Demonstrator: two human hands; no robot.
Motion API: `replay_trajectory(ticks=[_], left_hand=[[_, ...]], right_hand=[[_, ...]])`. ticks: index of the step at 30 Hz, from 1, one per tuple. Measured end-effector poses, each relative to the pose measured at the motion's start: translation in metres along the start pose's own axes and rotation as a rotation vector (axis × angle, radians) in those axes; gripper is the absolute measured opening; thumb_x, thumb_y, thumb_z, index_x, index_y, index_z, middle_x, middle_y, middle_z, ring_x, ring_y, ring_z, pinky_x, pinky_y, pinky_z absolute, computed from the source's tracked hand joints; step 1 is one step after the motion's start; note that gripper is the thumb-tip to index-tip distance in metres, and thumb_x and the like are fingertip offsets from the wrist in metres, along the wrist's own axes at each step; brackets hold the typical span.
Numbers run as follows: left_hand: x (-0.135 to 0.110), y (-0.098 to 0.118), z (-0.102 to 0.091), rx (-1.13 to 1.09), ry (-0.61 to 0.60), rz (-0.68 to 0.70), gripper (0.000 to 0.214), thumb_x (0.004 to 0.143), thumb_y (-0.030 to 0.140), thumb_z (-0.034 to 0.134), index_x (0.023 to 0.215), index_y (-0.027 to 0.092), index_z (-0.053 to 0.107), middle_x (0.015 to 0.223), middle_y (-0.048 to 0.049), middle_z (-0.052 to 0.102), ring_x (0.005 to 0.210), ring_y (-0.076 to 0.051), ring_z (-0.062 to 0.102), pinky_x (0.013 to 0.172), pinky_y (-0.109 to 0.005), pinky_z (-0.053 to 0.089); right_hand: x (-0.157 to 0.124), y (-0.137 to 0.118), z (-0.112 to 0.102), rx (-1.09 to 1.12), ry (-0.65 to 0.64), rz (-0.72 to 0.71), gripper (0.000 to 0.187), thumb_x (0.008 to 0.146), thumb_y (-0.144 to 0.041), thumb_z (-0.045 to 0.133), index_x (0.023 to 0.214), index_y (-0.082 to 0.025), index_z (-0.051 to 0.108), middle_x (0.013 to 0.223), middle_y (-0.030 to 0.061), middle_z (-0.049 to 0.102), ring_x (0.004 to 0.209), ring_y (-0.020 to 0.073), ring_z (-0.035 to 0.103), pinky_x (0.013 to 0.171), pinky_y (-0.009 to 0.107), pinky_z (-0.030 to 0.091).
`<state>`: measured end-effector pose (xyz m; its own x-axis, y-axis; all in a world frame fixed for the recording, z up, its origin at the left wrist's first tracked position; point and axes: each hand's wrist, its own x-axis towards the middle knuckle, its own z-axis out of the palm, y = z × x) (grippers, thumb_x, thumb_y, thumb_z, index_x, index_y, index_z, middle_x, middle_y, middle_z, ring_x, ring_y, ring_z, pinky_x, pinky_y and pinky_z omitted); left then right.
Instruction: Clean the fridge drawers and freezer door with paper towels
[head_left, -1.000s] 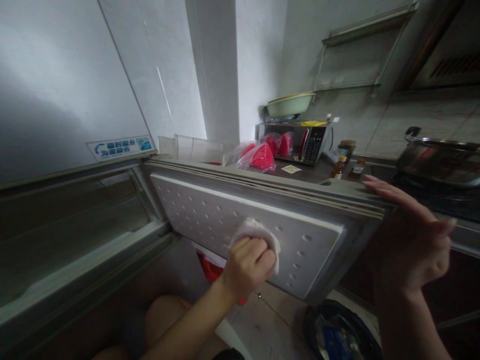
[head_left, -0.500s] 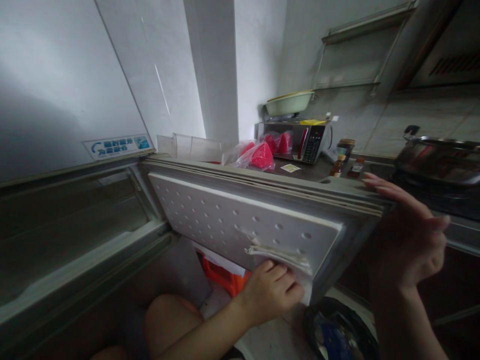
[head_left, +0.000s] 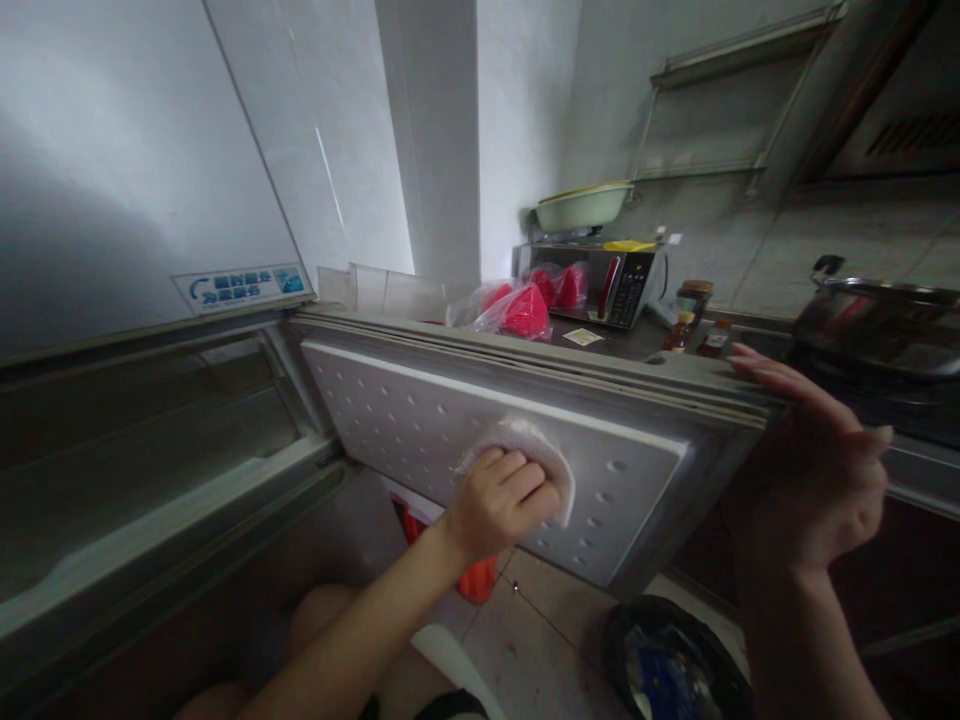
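My left hand (head_left: pixel 507 500) is closed on a white cloth (head_left: pixel 532 440), bunched and pressed against the dimpled inner panel of an open refrigerator door (head_left: pixel 390 420). Part of the cloth sticks out above and to the right of my knuckles. At the door's free edge is my right hand (head_left: pixel 832 480), its fingers stretched over the top corner and its thumb apart, pointing away. The right palm is in shadow. To the left, the refrigerator compartment (head_left: pixel 150 470) stands open below a shut upper door (head_left: pixel 127 180) with a blue-lettered sticker.
Behind the door, a counter holds red items in clear plastic (head_left: pixel 521 310), a microwave (head_left: pixel 600 285) with a pale green basin (head_left: pixel 585 208) on top, and small bottles (head_left: pixel 680 332). A steel pot (head_left: pixel 877 325) stands on the stove. Below are a lined bin (head_left: pixel 667 660) and an orange stool (head_left: pixel 478 580).
My left hand has moved up and left with the cloth, from the panel's lower edge to its middle. The cloth is now bunched instead of hanging down. My right hand stays at the door's edge.
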<state>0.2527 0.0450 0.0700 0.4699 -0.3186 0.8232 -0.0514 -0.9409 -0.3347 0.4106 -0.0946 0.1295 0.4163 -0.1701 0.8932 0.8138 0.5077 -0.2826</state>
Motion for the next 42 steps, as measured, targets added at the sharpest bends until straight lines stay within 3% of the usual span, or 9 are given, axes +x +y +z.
replay_trajectory(ticks=[4, 7, 11, 15, 19, 25, 35, 38, 42], left_hand=[[0.033, -0.005, -0.013, 0.02, 0.085, -0.077, 0.031, 0.092, 0.017, 0.041, 0.064, 0.02, 0.053, 0.061, -0.0007, 0.055, 0.064, -0.016, 0.042, 0.06, -0.031, 0.031], [0.03, 0.006, -0.01, 0.005, 0.067, -0.087, 0.031, 0.091, 0.014, 0.04, 0.063, 0.019, 0.053, 0.062, -0.0001, 0.054, 0.063, -0.015, 0.043, 0.058, -0.03, 0.031], [-0.021, 0.032, 0.011, -0.083, -0.055, -0.063, 0.03, 0.09, 0.012, 0.04, 0.063, 0.019, 0.052, 0.061, 0.0008, 0.053, 0.059, -0.013, 0.048, 0.057, -0.027, 0.036], [-0.087, 0.058, 0.032, -0.068, -0.194, -0.177, 0.02, 0.088, 0.019, 0.046, 0.07, 0.019, 0.055, 0.065, 0.0009, 0.059, 0.062, -0.014, 0.056, 0.058, -0.027, 0.041], [-0.115, 0.067, 0.04, -0.054, -0.266, -0.238, 0.004, 0.083, 0.02, 0.057, 0.079, 0.019, 0.057, 0.072, 0.0008, 0.064, 0.067, -0.014, 0.06, 0.061, -0.027, 0.045], [-0.084, 0.041, 0.03, -0.044, -0.059, -0.317, 0.031, 0.089, 0.013, 0.036, 0.062, 0.019, 0.05, 0.06, -0.0018, 0.053, 0.058, -0.015, 0.048, 0.054, -0.027, 0.038], [0.025, -0.005, -0.015, -0.052, 0.162, -0.423, 0.021, 0.087, 0.014, 0.044, 0.067, 0.021, 0.042, 0.065, 0.0009, 0.046, 0.065, -0.015, 0.044, 0.059, -0.027, 0.035], [0.028, -0.002, -0.019, -0.045, 0.097, -0.468, 0.02, 0.086, 0.014, 0.045, 0.067, 0.02, 0.044, 0.065, 0.0007, 0.048, 0.064, -0.015, 0.045, 0.059, -0.028, 0.036], [-0.011, 0.013, -0.01, -0.021, -0.086, -0.53, 0.019, 0.085, 0.015, 0.044, 0.067, 0.019, 0.05, 0.065, -0.0014, 0.054, 0.066, -0.018, 0.05, 0.062, -0.031, 0.038]], right_hand=[[0.001, 0.0, -0.001, 0.016, -0.01, -0.005, 0.049, 0.095, -0.039, 0.029, 0.087, -0.021, 0.073, 0.092, 0.0028, 0.072, 0.1, 0.027, 0.064, 0.102, 0.059, 0.036], [0.0, -0.003, -0.001, 0.018, -0.024, -0.003, 0.048, 0.094, -0.038, 0.029, 0.088, -0.022, 0.073, 0.093, 0.0015, 0.072, 0.102, 0.0267, 0.063, 0.103, 0.058, 0.035], [-0.001, -0.005, 0.003, 0.035, -0.013, 0.001, 0.047, 0.094, -0.032, 0.027, 0.089, -0.023, 0.073, 0.094, 0.0005, 0.071, 0.102, 0.0254, 0.062, 0.105, 0.057, 0.034], [-0.002, -0.005, 0.003, 0.032, 0.01, -0.024, 0.049, 0.094, -0.03, 0.026, 0.088, -0.02, 0.073, 0.092, 0.0032, 0.071, 0.1, 0.0263, 0.063, 0.103, 0.058, 0.036], [0.0, -0.004, 0.002, 0.027, -0.014, -0.027, 0.046, 0.093, -0.031, 0.028, 0.088, -0.02, 0.073, 0.095, 0.0031, 0.072, 0.101, 0.0264, 0.063, 0.103, 0.058, 0.035], [-0.001, -0.003, 0.005, 0.001, 0.04, -0.025, 0.044, 0.093, -0.034, 0.031, 0.088, -0.02, 0.073, 0.093, 0.0028, 0.071, 0.098, 0.0276, 0.064, 0.1, 0.06, 0.037], [-0.003, -0.014, 0.006, -0.038, -0.001, 0.016, 0.044, 0.093, -0.032, 0.03, 0.09, -0.024, 0.073, 0.095, 0.0002, 0.071, 0.103, 0.026, 0.062, 0.106, 0.058, 0.033], [-0.003, -0.015, 0.007, -0.055, 0.001, 0.009, 0.044, 0.094, -0.031, 0.029, 0.091, -0.024, 0.073, 0.095, -0.0002, 0.071, 0.102, 0.0261, 0.062, 0.104, 0.059, 0.035], [-0.003, -0.014, 0.008, -0.024, 0.004, -0.004, 0.041, 0.093, -0.033, 0.032, 0.09, -0.023, 0.073, 0.094, -0.0003, 0.071, 0.101, 0.026, 0.063, 0.104, 0.058, 0.035]])
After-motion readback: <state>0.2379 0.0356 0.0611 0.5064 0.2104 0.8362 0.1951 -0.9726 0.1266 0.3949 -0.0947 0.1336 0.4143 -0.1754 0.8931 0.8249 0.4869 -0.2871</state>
